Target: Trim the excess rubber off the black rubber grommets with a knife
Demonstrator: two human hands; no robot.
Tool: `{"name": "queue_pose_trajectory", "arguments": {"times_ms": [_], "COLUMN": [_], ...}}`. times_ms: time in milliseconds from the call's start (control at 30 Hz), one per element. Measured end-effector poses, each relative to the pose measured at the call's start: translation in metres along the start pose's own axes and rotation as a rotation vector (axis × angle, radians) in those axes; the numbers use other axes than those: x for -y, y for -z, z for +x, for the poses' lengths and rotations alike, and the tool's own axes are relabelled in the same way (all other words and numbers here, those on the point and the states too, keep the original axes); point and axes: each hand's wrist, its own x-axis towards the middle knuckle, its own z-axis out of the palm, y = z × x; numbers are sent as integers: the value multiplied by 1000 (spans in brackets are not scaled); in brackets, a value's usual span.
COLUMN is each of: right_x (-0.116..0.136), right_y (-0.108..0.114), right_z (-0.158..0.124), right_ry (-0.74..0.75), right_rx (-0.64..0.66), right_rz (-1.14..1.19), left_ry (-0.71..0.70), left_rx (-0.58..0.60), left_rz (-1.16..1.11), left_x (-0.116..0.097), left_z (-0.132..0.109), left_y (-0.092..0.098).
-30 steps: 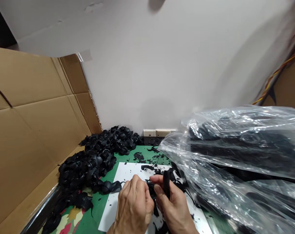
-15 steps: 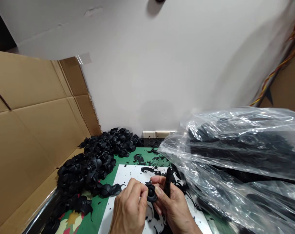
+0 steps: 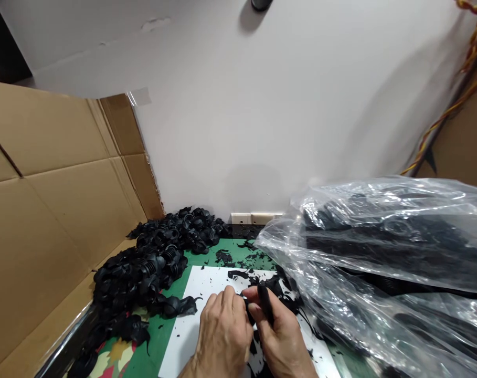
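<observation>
My left hand [image 3: 224, 333] is closed at the near middle of the table, its fingers curled on a small black rubber part [image 3: 247, 310]. Most of that part is hidden behind the fingers. My right hand [image 3: 283, 331] is closed on the part's other side, thumb and fingers pinching it. A slim black stick-like object [image 3: 265, 304] also lies across the right hand, between thumb and forefinger; its kind cannot be made out. Beneath both hands is a white sheet [image 3: 197, 286] scattered with black rubber scraps [image 3: 272, 286].
A heap of black ribbed rubber parts [image 3: 151, 268] lies left on the green table surface [image 3: 163, 333], beside a cardboard panel [image 3: 65, 210]. Clear plastic bags [image 3: 380, 252] with black contents bulge in from the right. Behind stands a white wall [image 3: 222, 105] with a socket strip [image 3: 252, 218].
My left hand has turned over and moved right, against my right hand, covering the rubber part that showed before. The stick-like object in my right hand has tipped leftward.
</observation>
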Motion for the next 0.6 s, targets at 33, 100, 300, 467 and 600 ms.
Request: {"name": "queue_pose_trajectory", "arguments": {"times_ms": [33, 100, 300, 467, 600], "right_x": [2, 7, 5, 0, 2], "right_y": [1, 5, 11, 6, 3], "right_z": [1, 5, 15, 10, 9], "right_ry": [8, -18, -171, -240, -258], "right_rx": [-3, -26, -138, -91, -85], "right_rz": [-27, -55, 75, 174, 171], "left_ry": [22, 94, 678, 860, 902], "left_rx": [-6, -12, 65, 155, 189], "left_rz": [-36, -161, -854, -1031, -1101], "left_x": [-1, -1, 33, 54, 48], "left_z": [0, 1, 8, 1, -9], "left_y": [-1, 1, 19, 11, 0]}}
